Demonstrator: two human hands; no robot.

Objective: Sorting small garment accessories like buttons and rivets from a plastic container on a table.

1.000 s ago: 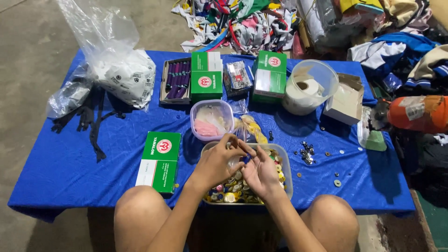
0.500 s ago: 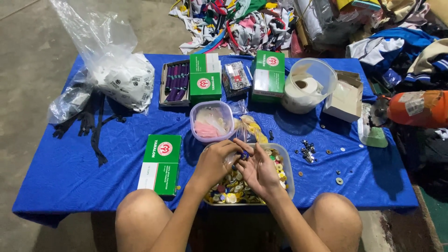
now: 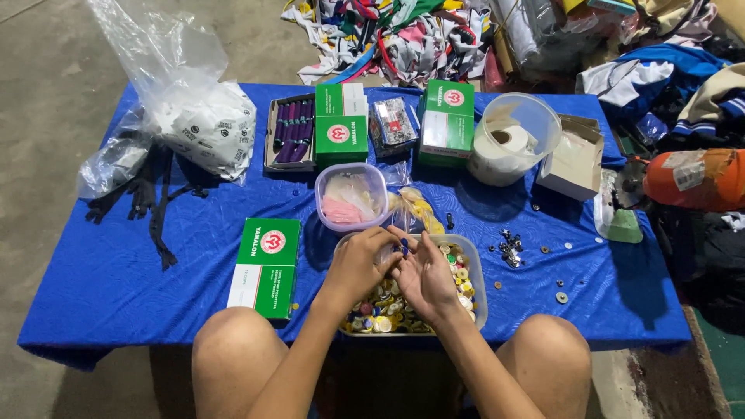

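Fingertips [image 3: 400,247] of your both hands meet, pinching small blue piece [image 3: 404,248] over tray [image 3: 479,271] of coloured buttons. Left hand [image 3: 365,264], right hand [image 3: 425,273] touch. Green box [image 3: 266,266] left; pink-filled tub [image 3: 351,196] just beyond; tape pail [image 3: 512,138] farther.

Blue table cover [image 3: 116,264]; 3 green-and-white boxes [image 3: 267,267]; yellow, white and red buttons in a clear tray [image 3: 479,281].
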